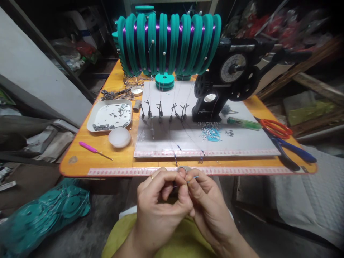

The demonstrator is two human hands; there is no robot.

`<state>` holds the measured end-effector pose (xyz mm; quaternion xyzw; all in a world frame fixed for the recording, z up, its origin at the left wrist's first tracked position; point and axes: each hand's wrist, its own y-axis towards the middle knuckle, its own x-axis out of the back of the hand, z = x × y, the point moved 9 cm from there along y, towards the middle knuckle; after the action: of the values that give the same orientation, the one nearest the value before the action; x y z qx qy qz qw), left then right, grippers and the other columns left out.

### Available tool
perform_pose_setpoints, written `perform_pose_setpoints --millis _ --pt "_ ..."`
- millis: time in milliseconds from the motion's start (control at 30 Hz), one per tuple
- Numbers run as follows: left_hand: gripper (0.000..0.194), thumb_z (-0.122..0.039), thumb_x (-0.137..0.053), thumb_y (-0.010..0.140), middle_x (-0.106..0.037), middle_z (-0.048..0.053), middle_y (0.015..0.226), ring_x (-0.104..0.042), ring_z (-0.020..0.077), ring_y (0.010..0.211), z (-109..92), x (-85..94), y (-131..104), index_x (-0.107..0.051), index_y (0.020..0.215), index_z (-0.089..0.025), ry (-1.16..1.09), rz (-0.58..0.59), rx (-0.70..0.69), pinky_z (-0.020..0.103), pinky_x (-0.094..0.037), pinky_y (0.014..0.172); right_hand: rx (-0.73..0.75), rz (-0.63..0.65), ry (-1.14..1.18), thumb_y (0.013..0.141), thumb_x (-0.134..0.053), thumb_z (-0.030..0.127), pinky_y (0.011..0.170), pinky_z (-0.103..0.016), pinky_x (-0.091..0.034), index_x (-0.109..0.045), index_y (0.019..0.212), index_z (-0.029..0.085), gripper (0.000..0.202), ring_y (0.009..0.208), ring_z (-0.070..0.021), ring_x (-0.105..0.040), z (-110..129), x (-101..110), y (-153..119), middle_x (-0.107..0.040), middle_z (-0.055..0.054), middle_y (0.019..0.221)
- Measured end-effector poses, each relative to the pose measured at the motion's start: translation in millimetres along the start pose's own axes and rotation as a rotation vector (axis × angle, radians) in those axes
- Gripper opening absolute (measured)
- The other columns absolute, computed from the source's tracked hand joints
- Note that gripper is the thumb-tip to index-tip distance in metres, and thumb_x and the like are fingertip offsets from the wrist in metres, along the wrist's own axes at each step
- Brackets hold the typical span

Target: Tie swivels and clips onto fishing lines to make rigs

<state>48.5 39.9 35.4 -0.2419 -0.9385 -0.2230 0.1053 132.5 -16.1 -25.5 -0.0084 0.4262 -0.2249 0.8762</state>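
Close together in front of the table edge, both hands have their fingertips pinched. My left hand (pixel 162 202), with a ring on one finger, is closed on what looks like fine line; the fingertips hide most of it. From between the fingers of my right hand (pixel 208 204) sticks the tip of a thin blue piece (pixel 196 177). Fine lines run down from the teal spools (pixel 169 44) toward the hands. Just above the fingers, small dark beads (pixel 175 159) hang on one line. Several small dark weights (pixel 161 114) hang on the lines over the white board (pixel 166 143).
On the board lie blue-and-white pieces (pixel 212 133), a green-handled tool (pixel 244 123) and a black stand (pixel 208 107) with a dial. Orange-handled scissors (pixel 276 128) and blue-handled pliers (pixel 295 151) lie right. Left are a white tray (pixel 91 120), a bowl (pixel 119 138) and a pink-handled hook (pixel 88 147).
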Motion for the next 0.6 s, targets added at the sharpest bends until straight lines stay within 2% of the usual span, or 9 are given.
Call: perform_pose_setpoints --millis 200,300,400,500,600 --pt "0.021 -0.004 -0.063 0.080 -0.053 -0.007 0.063 -0.040 0.0064 0.050 -1.3 1.8 -0.6 -0.060 0.084 -0.024 -0.022 0.001 -0.040 0.015 -0.039 0.047 0.010 0.033 -0.027 0.084 -0.079 0.030 0.047 -0.006 -0.045 -0.075 0.081 0.021 0.010 0.048 -0.0014 -0.059 2.7 -0.5 0.5 -0.067 0.002 0.073" --pt "0.023 -0.004 -0.065 0.081 -0.056 -0.005 0.068 -0.050 0.0067 0.057 -5.8 1.6 -0.8 -0.064 0.094 -0.023 -0.028 0.041 -0.140 0.016 -0.046 0.054 0.031 0.048 -0.064 0.087 -0.077 0.028 0.049 -0.007 -0.048 -0.074 0.082 0.022 0.008 0.049 -0.0027 -0.061 5.0 0.6 1.4 -0.065 0.003 0.066" --pt "0.028 -0.003 -0.063 0.083 -0.060 -0.002 0.080 -0.057 0.0080 0.065 -4.3 3.5 -1.4 -0.061 0.104 -0.021 -0.053 0.066 -0.159 0.016 -0.049 0.058 0.085 0.028 -0.116 0.087 -0.076 0.025 0.049 -0.008 -0.051 -0.074 0.082 0.022 0.006 0.053 -0.0028 -0.062 9.8 5.7 3.1 -0.067 0.002 0.077" --pt "0.022 -0.002 -0.062 0.082 -0.057 -0.003 0.076 -0.055 0.0072 0.064 -1.5 7.5 -1.5 -0.058 0.092 -0.020 -0.014 0.050 -0.139 0.014 -0.046 0.055 0.153 0.009 -0.170 0.086 -0.076 0.023 0.048 -0.010 -0.054 -0.075 0.082 0.022 0.004 0.067 -0.0066 -0.066 15.5 9.1 3.4 -0.065 0.000 0.091" --pt "0.023 0.001 -0.062 0.083 -0.058 -0.002 0.076 -0.057 0.0080 0.067 -4.1 5.0 -2.9 -0.060 0.092 -0.020 -0.027 0.088 -0.184 0.015 -0.048 0.058 0.147 0.051 -0.177 0.088 -0.074 0.022 0.051 -0.009 -0.054 -0.075 0.084 0.023 0.004 0.062 -0.0041 -0.066 14.0 6.4 2.3 -0.064 0.001 0.093"
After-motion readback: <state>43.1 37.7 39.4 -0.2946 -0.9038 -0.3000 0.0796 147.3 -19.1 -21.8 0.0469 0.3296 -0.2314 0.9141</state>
